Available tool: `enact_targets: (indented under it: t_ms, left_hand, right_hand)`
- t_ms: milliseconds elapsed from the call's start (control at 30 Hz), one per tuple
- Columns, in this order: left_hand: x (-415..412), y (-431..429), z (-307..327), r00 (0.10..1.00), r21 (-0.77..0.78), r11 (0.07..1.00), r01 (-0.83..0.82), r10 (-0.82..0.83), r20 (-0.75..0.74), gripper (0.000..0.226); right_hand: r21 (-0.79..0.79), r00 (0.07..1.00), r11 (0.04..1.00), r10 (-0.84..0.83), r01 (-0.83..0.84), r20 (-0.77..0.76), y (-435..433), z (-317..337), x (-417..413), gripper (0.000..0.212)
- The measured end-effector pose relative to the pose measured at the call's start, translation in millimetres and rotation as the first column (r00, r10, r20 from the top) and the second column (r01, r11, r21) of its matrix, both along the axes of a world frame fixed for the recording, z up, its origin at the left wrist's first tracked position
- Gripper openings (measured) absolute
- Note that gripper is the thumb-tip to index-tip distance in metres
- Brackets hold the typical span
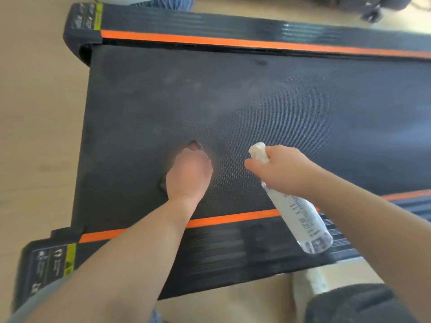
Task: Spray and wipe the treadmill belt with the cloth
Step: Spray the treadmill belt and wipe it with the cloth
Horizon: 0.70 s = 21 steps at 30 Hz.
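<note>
The dark textured treadmill belt (256, 108) fills the middle of the head view, with pale dusty smears across it. My left hand (189, 176) presses down on the belt near its left end, closed over a dark cloth (195, 144); only small bits of the cloth show at the fingertips and beside the wrist. My right hand (279, 170) grips the neck of a clear spray bottle (300, 220) with a white nozzle (257, 150). The nozzle points away from me over the belt, and the bottle's base hangs over the near side rail.
Orange stripes run along the far side rail (233, 40) and the near side rail (233, 219). Black end caps with yellow warning labels sit at the far left corner (84, 22) and the near left corner (53, 259). Light wooden floor (39, 136) surrounds the treadmill. My knee (354, 304) is at bottom right.
</note>
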<state>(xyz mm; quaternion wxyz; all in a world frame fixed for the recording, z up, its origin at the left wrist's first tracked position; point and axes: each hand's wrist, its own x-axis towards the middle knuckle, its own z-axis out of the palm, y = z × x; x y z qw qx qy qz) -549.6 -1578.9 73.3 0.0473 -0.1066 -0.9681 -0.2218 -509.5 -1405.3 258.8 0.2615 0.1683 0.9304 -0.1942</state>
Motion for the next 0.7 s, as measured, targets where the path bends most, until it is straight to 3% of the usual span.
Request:
enact_targets:
  t_ms: [67, 100, 200, 267, 367, 433, 500, 567, 633, 700]
  left_hand:
    - [3, -1, 4, 0.997, -0.001, 0.999, 0.052, -0.052, -0.050, 0.016]
    - [10, 2, 4, 0.983, 0.004, 0.987, 0.161, -0.160, -0.091, 0.015]
    - [37, 23, 7, 0.781, -0.006, 0.789, 0.615, -0.610, -0.136, 0.017]
    - [45, 30, 3, 0.715, -0.043, 0.723, 0.690, -0.689, -0.120, 0.028]
    - [17, 14, 2, 0.847, -0.043, 0.866, 0.499, -0.497, -0.189, 0.017]
    - [-7, -15, 8, 0.975, -0.107, 0.978, 0.177, -0.189, -0.118, 0.014]
    - [-27, -50, 14, 0.986, -0.146, 0.975, -0.167, 0.166, -0.019, 0.019]
    - [-36, -75, 16, 0.926, -0.139, 0.918, -0.372, 0.378, 0.012, 0.023]
    - [-37, -62, 9, 0.923, -0.120, 0.916, -0.383, 0.382, -0.033, 0.023]
    - [-23, -20, 7, 0.984, -0.082, 0.982, -0.172, 0.166, -0.072, 0.023]
  right_hand:
    - [0.001, 0.999, 0.999, -0.039, 0.039, -0.034, 0, 10, 5, 0.044]
    - [-0.012, 0.996, 0.998, -0.067, 0.067, -0.054, 0, 12, 6, 0.043]
    - [-0.062, 0.987, 0.991, -0.122, 0.117, -0.101, -7, 7, -3, 0.040]
    - [-0.107, 0.987, 0.988, -0.120, 0.109, -0.105, -19, -4, -12, 0.037]
    - [-0.158, 0.987, 0.984, -0.102, 0.082, -0.125, -35, -19, -21, 0.035]
    - [-0.212, 0.988, 0.975, -0.094, 0.066, -0.125, -43, -29, -24, 0.037]
    - [-0.271, 0.984, 0.958, -0.126, 0.089, -0.124, -42, -37, -27, 0.039]
    - [-0.311, 0.983, 0.945, -0.140, 0.099, -0.115, -39, -41, -32, 0.040]
    - [-0.334, 0.978, 0.936, -0.161, 0.109, -0.132, -26, -46, -42, 0.040]
    - [-0.351, 0.964, 0.926, -0.208, 0.139, -0.168, -16, -50, -50, 0.039]
